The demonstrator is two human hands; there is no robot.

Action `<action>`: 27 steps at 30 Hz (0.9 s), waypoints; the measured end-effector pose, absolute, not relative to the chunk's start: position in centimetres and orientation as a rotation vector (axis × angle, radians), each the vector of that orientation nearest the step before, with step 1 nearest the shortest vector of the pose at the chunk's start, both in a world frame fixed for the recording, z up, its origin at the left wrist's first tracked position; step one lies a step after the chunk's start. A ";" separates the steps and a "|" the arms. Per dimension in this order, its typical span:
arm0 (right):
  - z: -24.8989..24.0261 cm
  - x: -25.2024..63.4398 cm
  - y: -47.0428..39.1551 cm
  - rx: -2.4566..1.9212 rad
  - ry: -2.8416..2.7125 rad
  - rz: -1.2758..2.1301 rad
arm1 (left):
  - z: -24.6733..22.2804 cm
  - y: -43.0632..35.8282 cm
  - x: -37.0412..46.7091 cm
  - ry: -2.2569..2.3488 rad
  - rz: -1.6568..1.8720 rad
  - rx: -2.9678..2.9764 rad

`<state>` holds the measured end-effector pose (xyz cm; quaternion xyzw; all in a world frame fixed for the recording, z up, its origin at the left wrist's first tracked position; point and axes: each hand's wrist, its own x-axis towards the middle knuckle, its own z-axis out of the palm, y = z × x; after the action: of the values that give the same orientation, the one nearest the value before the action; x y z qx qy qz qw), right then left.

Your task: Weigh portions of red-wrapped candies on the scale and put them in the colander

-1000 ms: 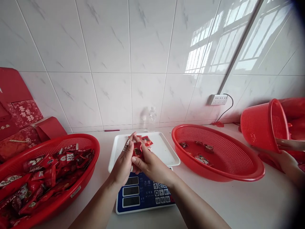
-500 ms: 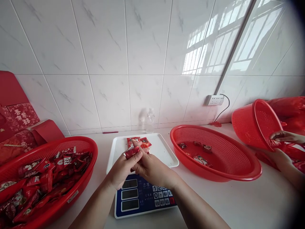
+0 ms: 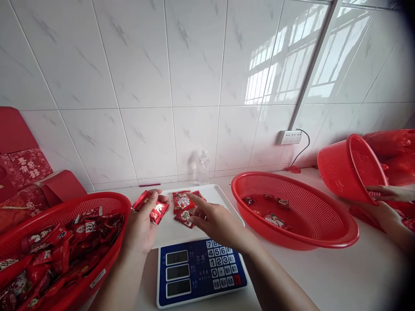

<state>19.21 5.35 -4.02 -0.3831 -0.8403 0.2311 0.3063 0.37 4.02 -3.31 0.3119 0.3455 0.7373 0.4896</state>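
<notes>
My left hand [image 3: 141, 224] grips red candy packets [image 3: 158, 210] between thumb and fingers, above the left edge of the white scale tray [image 3: 218, 205]. Over the middle of that tray is my right hand [image 3: 215, 222], its index finger and thumb apart and nothing visibly held. Several red packets [image 3: 182, 201] lie on the tray around its fingertips, partly covered by the hand. Whether the thumb touches the nearest packet [image 3: 184, 218], I cannot tell. The scale's blue panel [image 3: 201, 272] with its displays and keys faces me.
A red basket [image 3: 112, 201] full of packets stands at left, beside red gift boxes [image 3: 30, 168]. Another red basket [image 3: 311, 224] at right holds a few packets. A clear bottle [image 3: 204, 168] stands by the wall. Far right, another person's hands [image 3: 384, 214] are at a tilted basket [image 3: 333, 168].
My hands have parted. The left moved left with packets in it, while the right stayed over the tray and its fingers spread. Packets on the tray show more clearly.
</notes>
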 end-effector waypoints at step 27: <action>-3.9 21.3 6.8 -1.159 -2.256 0.469 | -3.1 3.2 0.9 0.727 1.515 0.974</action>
<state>21.33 6.75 -3.91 -0.4316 -0.8404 0.1747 0.2774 0.94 3.22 -3.15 0.4141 0.3089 0.6439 0.5643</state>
